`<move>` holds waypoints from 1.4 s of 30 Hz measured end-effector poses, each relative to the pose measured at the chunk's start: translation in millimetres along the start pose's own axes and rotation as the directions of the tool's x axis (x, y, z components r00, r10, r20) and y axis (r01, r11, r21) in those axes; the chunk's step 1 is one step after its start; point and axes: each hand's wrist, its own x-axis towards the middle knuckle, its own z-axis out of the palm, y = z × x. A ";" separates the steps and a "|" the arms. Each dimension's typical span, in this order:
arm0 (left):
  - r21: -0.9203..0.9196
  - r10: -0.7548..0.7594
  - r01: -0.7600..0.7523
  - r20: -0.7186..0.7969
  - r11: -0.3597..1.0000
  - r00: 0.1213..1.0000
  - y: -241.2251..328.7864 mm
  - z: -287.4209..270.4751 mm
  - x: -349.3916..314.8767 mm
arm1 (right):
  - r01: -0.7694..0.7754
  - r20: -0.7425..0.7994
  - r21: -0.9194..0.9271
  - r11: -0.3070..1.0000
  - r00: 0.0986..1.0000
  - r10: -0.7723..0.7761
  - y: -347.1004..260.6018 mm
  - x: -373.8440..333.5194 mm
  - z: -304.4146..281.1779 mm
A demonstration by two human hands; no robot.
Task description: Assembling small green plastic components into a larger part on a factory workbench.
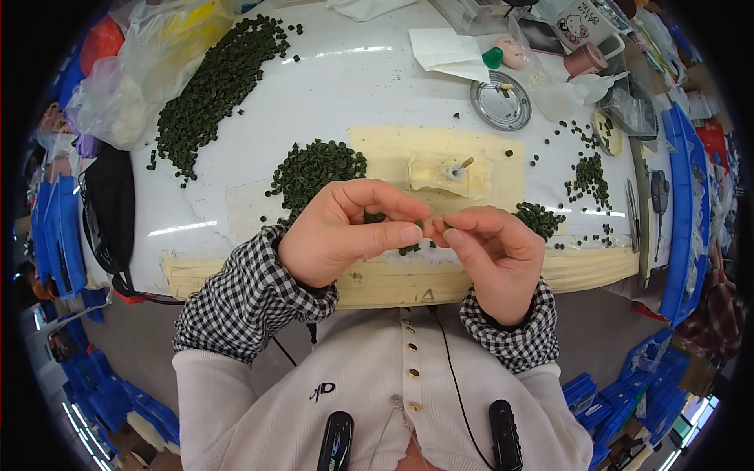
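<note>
My left hand [338,231] and my right hand [503,255] meet over the front of the table, their fingertips almost touching. Thumb and forefinger of each are pinched together. A bit of dark green shows at the left fingertips, and another at the right ones; both look like the small dark green pieces lying around, though the fingers mostly cover them. Close to my left wrist is a heap of these dark green pieces [318,173]. Just beyond my hands, a pale yellow wrapped block [428,171] carries a short upright peg [462,167].
A long pile of green pieces [212,86] stretches across the back left, beside plastic bags [129,94]. Smaller clusters [540,220] lie right of my right hand. A round metal lid [500,102], white paper [448,53] and a mug [585,23] occupy the back right. Yellow tape covers the front edge [236,275].
</note>
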 end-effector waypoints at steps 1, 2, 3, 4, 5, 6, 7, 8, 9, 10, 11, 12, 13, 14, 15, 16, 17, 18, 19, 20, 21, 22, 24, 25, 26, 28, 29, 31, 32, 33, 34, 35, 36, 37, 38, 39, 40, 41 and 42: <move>0.015 0.041 -0.040 -0.020 0.999 0.999 -2.3 0.1 0.5 | -0.025 -0.009 0.044 0.999 1.000 0.026 -1.1 -1.0 1.5; 0.022 0.029 -0.029 -0.019 0.999 0.999 -3.3 -1.4 0.5 | -0.050 -0.017 0.088 0.995 0.999 0.051 -1.7 -1.2 2.2; 0.030 0.016 -0.015 -0.019 0.999 1.000 -3.4 -3.6 0.1 | -0.050 -0.011 0.085 0.995 0.999 0.051 -1.4 -1.2 1.8; 0.038 0.003 -0.002 -0.019 0.999 1.000 -2.8 -5.3 -0.3 | -0.050 -0.005 0.082 0.995 0.999 0.050 -0.2 -1.3 1.3; -0.022 -0.016 0.017 0.006 1.000 1.000 -0.8 -6.1 -0.3 | -0.050 0.001 0.079 0.996 0.999 0.050 0.9 -1.3 0.7; -0.081 -0.035 0.038 0.030 0.996 0.999 1.6 -6.9 -0.7 | -0.027 -0.002 0.056 0.998 1.000 0.027 2.6 -1.2 0.8; -0.139 -0.053 0.060 0.056 0.988 0.997 2.9 -7.1 -0.9 | -0.003 -0.005 0.032 0.999 1.000 0.004 4.3 -0.7 0.9; -0.101 -0.044 0.049 0.049 0.994 0.998 2.7 -6.8 -1.1 | 0.020 -0.007 0.008 1.000 1.000 -0.020 5.6 -0.2 1.1; -0.063 -0.033 0.036 0.043 0.997 0.999 2.6 -6.2 -1.6 | 0.037 -0.004 -0.001 0.999 0.999 -0.037 6.4 0.4 1.3; -0.024 -0.022 0.023 0.037 0.999 0.999 2.3 -5.5 -1.9 | 0.055 -0.002 -0.010 0.998 0.998 -0.055 7.0 0.9 1.5; -0.001 0.015 -0.015 0.025 1.000 1.000 0.4 -4.3 -1.2 | 0.073 0.001 -0.019 0.997 0.997 -0.073 7.3 1.1 1.8; 0.022 0.052 -0.053 0.013 0.998 0.999 -3.4 -2.8 0.1 | 0.063 -0.009 -0.013 0.998 0.998 -0.064 7.0 0.8 2.7; 0.045 0.090 -0.090 0.002 0.995 0.996 -5.5 -2.0 0.7 | 0.054 -0.019 -0.007 0.999 0.998 -0.054 6.3 0.6 3.9; 0.023 0.059 -0.059 0.003 0.998 0.998 -4.5 -2.8 0.2 | 0.045 -0.028 0.000 0.999 0.999 -0.045 5.6 0.3 4.5; 0.001 0.027 -0.027 0.003 1.000 1.000 -1.8 -4.1 -0.4 | 0.040 -0.029 -0.005 0.999 0.999 -0.040 5.0 0.2 4.8; -0.021 -0.005 0.005 0.003 1.000 1.000 0.4 -4.5 -1.0 | 0.034 -0.030 -0.010 0.999 0.999 -0.035 4.5 0.2 4.9; -0.025 0.005 -0.006 -0.014 1.000 1.000 1.4 -2.8 -1.1 | 0.029 -0.031 -0.014 0.999 0.999 -0.029 4.3 0.2 4.9; -0.027 0.016 -0.016 -0.030 1.000 0.999 2.0 0.1 -0.7 | 0.026 -0.030 -0.015 1.000 0.999 -0.027 4.6 -0.1 4.8; -0.029 0.026 -0.027 -0.046 0.999 0.999 2.2 1.6 -0.7 | 0.024 -0.030 -0.015 1.000 0.999 -0.024 5.2 -0.4 4.7; -0.006 0.040 -0.041 -0.042 0.999 0.998 0.1 0.0 -0.7 | 0.021 -0.029 -0.016 1.000 0.999 -0.021 5.6 -0.5 4.7; 0.017 0.054 -0.054 -0.037 0.998 0.998 -3.5 -2.8 -0.4 | 0.018 -0.031 -0.007 1.000 0.999 -0.019 5.4 -0.5 5.2; 0.040 0.068 -0.067 -0.033 0.997 0.997 -5.3 -4.3 -0.3 | 0.016 -0.033 0.001 1.000 0.999 -0.016 5.2 -0.4 5.9; 0.078 0.090 -0.087 -0.031 0.993 0.995 -4.5 -3.9 -1.1 | 0.011 -0.041 0.007 1.000 0.999 -0.010 5.7 -0.5 6.4; 0.096 0.101 -0.097 -0.030 0.991 0.994 -3.6 -3.3 -1.6 | 0.007 -0.048 0.004 1.000 0.999 -0.007 6.6 -0.6 6.3; 0.137 0.117 -0.111 -0.043 0.984 0.992 -1.8 -1.5 -2.3 | 0.004 -0.054 0.002 1.000 0.999 -0.004 7.2 -0.6 6.3; 0.218 0.150 -0.133 -0.063 0.967 0.987 1.2 2.6 -3.1 | 0.011 -0.066 -0.027 1.000 0.998 -0.013 5.0 -0.2 7.7; 0.249 0.164 -0.146 -0.054 0.957 0.985 0.4 1.8 -3.3 | 0.015 -0.072 -0.042 0.999 0.997 -0.018 4.3 0.0 8.2; 0.311 0.192 -0.171 -0.038 0.935 0.981 -2.0 -0.5 -4.3 | 0.051 -0.064 -0.104 0.993 0.996 -0.058 4.8 0.9 8.0; 0.304 0.218 -0.197 -0.037 0.932 0.975 -3.4 -0.2 -4.3 | 0.069 -0.058 -0.135 0.988 0.995 -0.078 5.1 1.4 7.9; 0.296 0.243 -0.222 -0.036 0.929 0.969 -5.0 0.8 -3.8 | 0.067 -0.061 -0.138 0.988 0.995 -0.076 5.2 1.6 8.0; 0.289 0.268 -0.247 -0.035 0.925 0.963 -6.0 1.6 -3.4 | 0.064 -0.064 -0.141 0.988 0.995 -0.074 5.2 1.9 8.3; 0.318 0.297 -0.273 -0.028 0.908 0.954 -6.4 1.9 -3.1 | 0.062 -0.066 -0.144 0.988 0.995 -0.072 5.1 1.9 8.6; 0.347 0.326 -0.299 -0.020 0.889 0.945 -6.7 1.8 -2.8 | 0.062 -0.067 -0.146 0.987 0.995 -0.072 4.8 2.0 9.1; 0.376 0.354 -0.324 -0.012 0.868 0.935 -7.0 1.6 -2.5 | 0.062 -0.068 -0.149 0.987 0.995 -0.073 4.3 2.2 9.6; 0.383 0.364 -0.333 -0.009 0.862 0.931 -7.6 1.3 -2.2 | 0.063 -0.068 -0.151 0.986 0.995 -0.074 4.0 2.2 10.0; 0.390 0.375 -0.343 -0.006 0.855 0.927 -8.3 1.1 -2.0 | 0.057 -0.068 -0.149 0.987 0.995 -0.068 4.0 2.0 10.2; 0.396 0.385 -0.352 -0.003 0.848 0.923 -8.9 0.9 -2.0 | 0.052 -0.067 -0.147 0.988 0.996 -0.062 4.0 1.7 10.5; 0.404 0.369 -0.332 -0.017 0.853 0.929 -8.5 0.9 -2.7 | 0.046 -0.067 -0.146 0.988 0.996 -0.056 4.0 1.3 10.7; 0.411 0.354 -0.311 -0.029 0.857 0.935 -7.4 1.2 -3.4 | 0.052 -0.076 -0.148 0.988 0.995 -0.063 4.1 1.1 11.2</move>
